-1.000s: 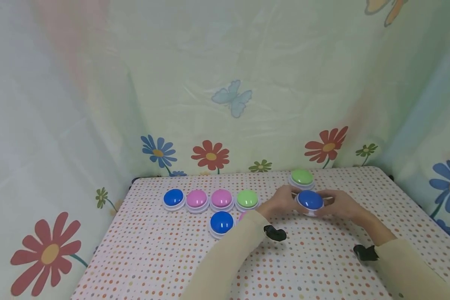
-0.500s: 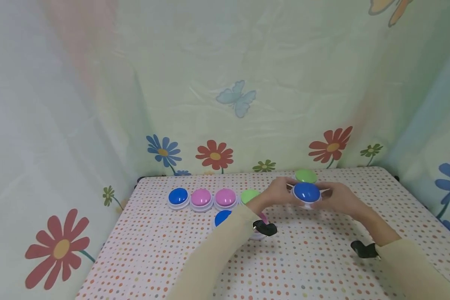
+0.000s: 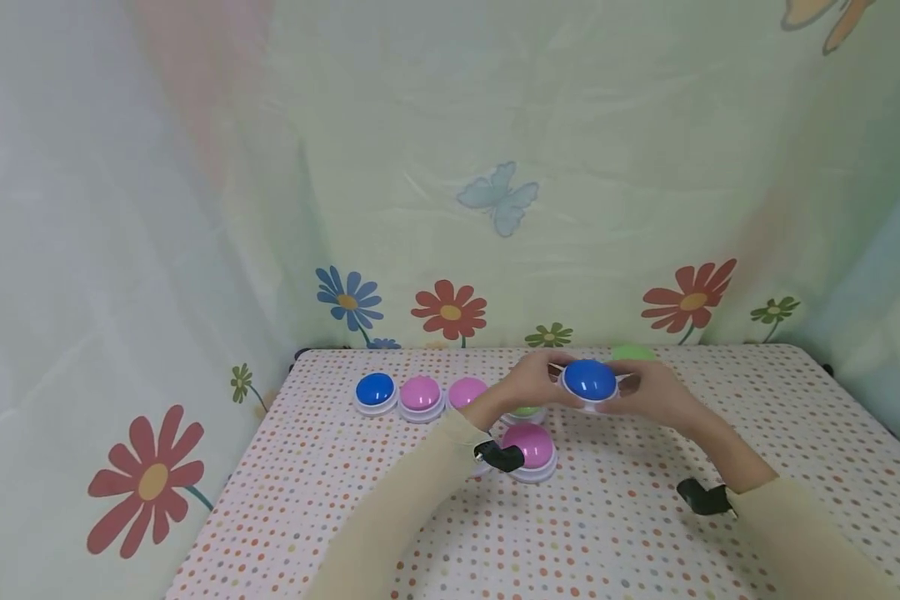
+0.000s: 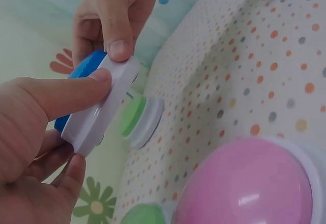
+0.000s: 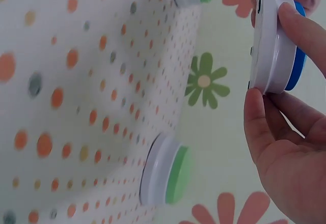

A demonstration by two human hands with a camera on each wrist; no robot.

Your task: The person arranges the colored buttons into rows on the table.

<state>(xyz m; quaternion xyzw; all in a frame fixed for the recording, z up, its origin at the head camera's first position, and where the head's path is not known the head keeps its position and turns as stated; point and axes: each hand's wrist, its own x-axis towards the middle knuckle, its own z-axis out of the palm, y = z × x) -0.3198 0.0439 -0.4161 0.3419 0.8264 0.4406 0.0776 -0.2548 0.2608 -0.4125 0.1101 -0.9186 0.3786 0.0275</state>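
Observation:
In the head view, a blue push button [image 3: 590,380] with a white base is held above the dotted table by both hands. My left hand [image 3: 534,380] grips its left side and my right hand [image 3: 656,392] grips its right side. In the left wrist view, the left thumb presses on the white base [image 4: 102,104], with fingers beneath. The right wrist view shows the underside of the blue button [image 5: 275,40] turned toward the table, raised off it. Behind the right hand, a green button [image 3: 633,353] is partly hidden.
A row of a blue button [image 3: 375,389], two pink buttons [image 3: 420,392] and a partly covered green button [image 3: 527,412] lies left. Nearer stands another pink button [image 3: 527,447]; a white base beside it is mostly hidden by the left sleeve [image 3: 397,508]. A flowered curtain [image 3: 495,275] hangs behind.
Both hands have lifted the blue button off the table and carried it leftward, away from the far green button. The head view has swung slightly left.

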